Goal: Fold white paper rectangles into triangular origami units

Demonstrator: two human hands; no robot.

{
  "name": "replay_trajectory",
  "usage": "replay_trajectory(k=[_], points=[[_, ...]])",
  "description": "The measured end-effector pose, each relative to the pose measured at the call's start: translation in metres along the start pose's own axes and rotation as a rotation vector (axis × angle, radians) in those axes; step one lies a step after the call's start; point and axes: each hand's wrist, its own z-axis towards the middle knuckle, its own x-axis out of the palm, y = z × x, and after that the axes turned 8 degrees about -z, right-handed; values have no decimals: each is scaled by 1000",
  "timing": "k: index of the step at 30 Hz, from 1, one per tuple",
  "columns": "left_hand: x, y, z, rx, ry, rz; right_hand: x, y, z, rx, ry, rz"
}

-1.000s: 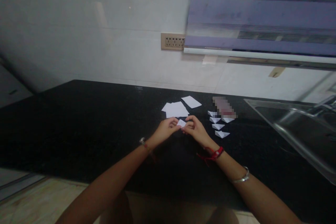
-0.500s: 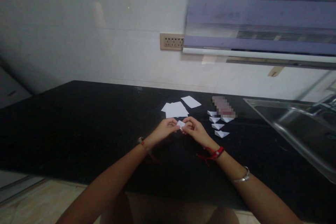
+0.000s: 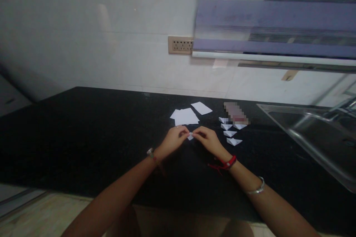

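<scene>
A small folded piece of white paper [image 3: 190, 136] is pinched between my two hands, low over the black counter. My left hand [image 3: 175, 137] grips its left side with thumb and fingertips. On the other side, my right hand [image 3: 207, 137] is closed on it the same way. The fingers cover much of the paper, so its exact shape is hard to make out. Just beyond the hands lies a loose pile of white paper sheets [image 3: 187, 116]. To the right sit several folded white paper pieces [image 3: 234, 141], pointed at the ends.
A single white sheet [image 3: 201, 108] lies behind the pile. A blurred-out flat pinkish object [image 3: 236, 112] rests beside the folded pieces. At the right is a steel sink [image 3: 303, 133] set into the black counter [image 3: 83, 137]. A socket strip [image 3: 180, 45] is on the wall.
My fingertips have come closer together over the folded paper, and less of it shows now. The sheets and the folded pieces lie as before; the view has shifted slightly.
</scene>
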Motion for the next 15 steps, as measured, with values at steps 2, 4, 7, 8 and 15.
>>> replay_trajectory(k=[2,4,7,8,15], points=[[0,3,1,-14,-27,-23,1,-1,0,14,-19,-13],[-1,4,1,-31,-44,-45,1,-2,1,32,-37,-4],[-1,2,1,-35,-33,-50,2,-3,1,36,-46,30],[-1,1,1,-33,-21,-51,3,-2,1,26,-42,30],[2,-3,0,-41,-2,-118,3,2,-1,7,-59,19]])
